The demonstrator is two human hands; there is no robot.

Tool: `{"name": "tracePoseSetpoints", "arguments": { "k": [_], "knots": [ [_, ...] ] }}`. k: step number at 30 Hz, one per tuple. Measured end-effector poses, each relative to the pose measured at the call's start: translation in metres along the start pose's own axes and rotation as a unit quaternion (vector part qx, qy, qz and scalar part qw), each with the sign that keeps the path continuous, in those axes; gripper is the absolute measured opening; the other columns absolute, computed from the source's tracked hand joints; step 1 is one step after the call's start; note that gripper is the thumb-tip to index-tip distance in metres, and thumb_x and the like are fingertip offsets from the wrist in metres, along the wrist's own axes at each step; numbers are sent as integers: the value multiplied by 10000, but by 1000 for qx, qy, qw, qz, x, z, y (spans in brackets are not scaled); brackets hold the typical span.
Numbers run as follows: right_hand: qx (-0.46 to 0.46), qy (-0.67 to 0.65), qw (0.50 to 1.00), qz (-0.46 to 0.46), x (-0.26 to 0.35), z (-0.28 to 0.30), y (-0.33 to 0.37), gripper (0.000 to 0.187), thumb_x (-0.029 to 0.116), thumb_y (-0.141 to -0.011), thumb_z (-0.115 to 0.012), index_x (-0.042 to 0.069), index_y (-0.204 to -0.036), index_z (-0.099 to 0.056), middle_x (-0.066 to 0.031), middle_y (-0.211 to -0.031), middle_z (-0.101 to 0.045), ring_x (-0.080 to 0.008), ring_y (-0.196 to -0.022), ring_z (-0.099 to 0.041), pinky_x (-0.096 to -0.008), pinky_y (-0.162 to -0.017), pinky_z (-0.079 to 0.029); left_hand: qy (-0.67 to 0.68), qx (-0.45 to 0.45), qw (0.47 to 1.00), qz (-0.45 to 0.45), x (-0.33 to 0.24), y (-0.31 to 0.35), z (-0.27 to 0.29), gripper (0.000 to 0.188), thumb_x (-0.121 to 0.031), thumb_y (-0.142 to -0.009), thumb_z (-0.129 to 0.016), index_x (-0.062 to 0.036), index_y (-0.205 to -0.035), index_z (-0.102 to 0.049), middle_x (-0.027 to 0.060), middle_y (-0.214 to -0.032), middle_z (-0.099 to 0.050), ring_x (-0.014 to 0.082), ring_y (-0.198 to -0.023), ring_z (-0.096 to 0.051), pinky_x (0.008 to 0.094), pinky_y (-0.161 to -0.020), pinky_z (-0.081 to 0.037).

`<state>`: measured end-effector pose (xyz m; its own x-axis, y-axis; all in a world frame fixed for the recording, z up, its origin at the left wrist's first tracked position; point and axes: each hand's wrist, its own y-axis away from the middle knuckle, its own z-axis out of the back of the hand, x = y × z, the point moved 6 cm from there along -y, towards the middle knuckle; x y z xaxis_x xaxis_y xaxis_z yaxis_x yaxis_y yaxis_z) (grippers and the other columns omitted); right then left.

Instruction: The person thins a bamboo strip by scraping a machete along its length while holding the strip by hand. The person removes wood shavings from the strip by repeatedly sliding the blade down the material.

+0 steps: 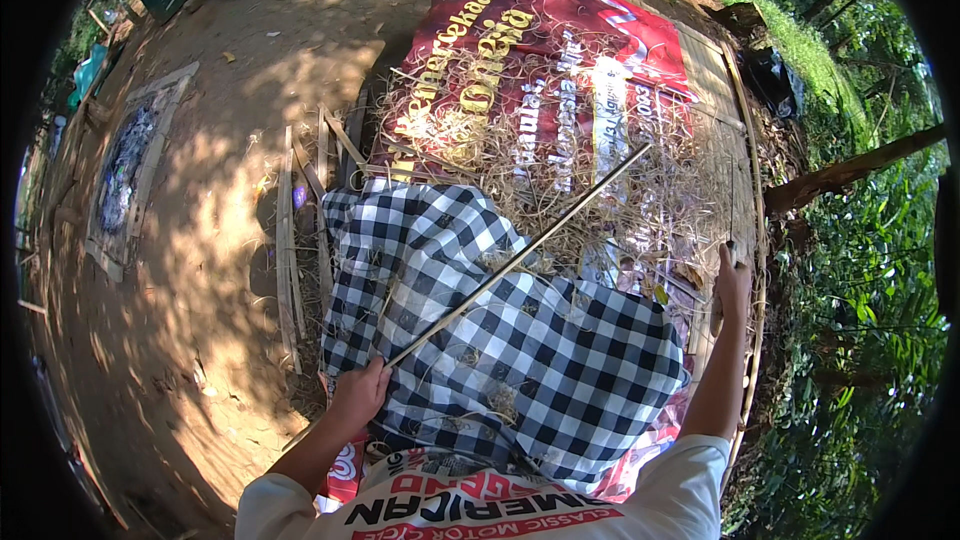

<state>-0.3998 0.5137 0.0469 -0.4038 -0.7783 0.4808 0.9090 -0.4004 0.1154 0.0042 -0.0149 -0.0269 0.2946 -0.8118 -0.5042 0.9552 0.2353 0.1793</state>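
Note:
My left hand (360, 395) is closed around the lower end of a long, thin bamboo strip (520, 256). The strip slants up and away to the right, over a black-and-white checked cloth (590, 350) spread across my lap. Out to the right, near the edge of the bamboo platform, my right hand (734, 288) is closed. A small dark end shows at its top, too little to name what it grips. This hand is well apart from the strip. Curly bamboo shavings (450, 125) are heaped beyond the cloth, and a few lie on it.
A red printed banner (645, 40) covers much of the bamboo platform (735, 155). Loose slats (288, 250) lie along its left side on bare earth. A wooden pole (860, 172) juts in from the right, before green plants. A framed dark patch (128, 170) is at far left.

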Motion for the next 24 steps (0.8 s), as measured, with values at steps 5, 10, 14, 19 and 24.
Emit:
{"name": "tracePoseSetpoints", "arguments": {
  "k": [5,10,14,19,24],
  "knots": [
    [-26,-96,995,18,-44,10,44,559,553,-838,-650,-4,-802,-611,-66,-618,-560,-181,-565,-542,-352,-545,-428,39,-47,998,29,-1,-2,-1,265,-250,-957,-523,-9,-894,-611,205,-600,-585,405,-593,-610,492,-539,-459],
    [54,-195,979,15,-17,-7,105,350,352,-907,-648,32,-777,-588,-1,-570,-499,-87,-508,-467,-269,-463,-358,137,23,989,51,7,0,0,245,-248,-946,-580,-8,-917,-613,195,-624,-561,349,-552,-542,423,-533,-428],
    [100,-143,961,213,47,-17,149,350,334,-857,-703,1,-834,-598,-31,-552,-512,-121,-470,-451,-291,-468,-372,241,105,962,76,3,-9,5,226,-192,-926,-634,19,-854,-596,120,-615,-520,158,-567,-404,318,-538,-387],
    [178,-22,915,360,122,-61,218,511,475,-790,-711,-17,-893,-619,-187,-598,-604,-364,-582,-635,-430,-570,-498,263,126,952,94,20,-5,-9,249,-219,-941,-616,15,-855,-606,108,-630,-550,137,-592,-426,326,-547,-399],
    [229,51,839,490,150,-100,272,582,600,-816,-626,19,-851,-610,-177,-586,-615,-357,-556,-638,-435,-536,-512,175,109,974,89,2,-3,3,315,-267,-955,-579,21,-828,-592,168,-622,-582,280,-534,-531,402,-534,-418]
  ]
}}
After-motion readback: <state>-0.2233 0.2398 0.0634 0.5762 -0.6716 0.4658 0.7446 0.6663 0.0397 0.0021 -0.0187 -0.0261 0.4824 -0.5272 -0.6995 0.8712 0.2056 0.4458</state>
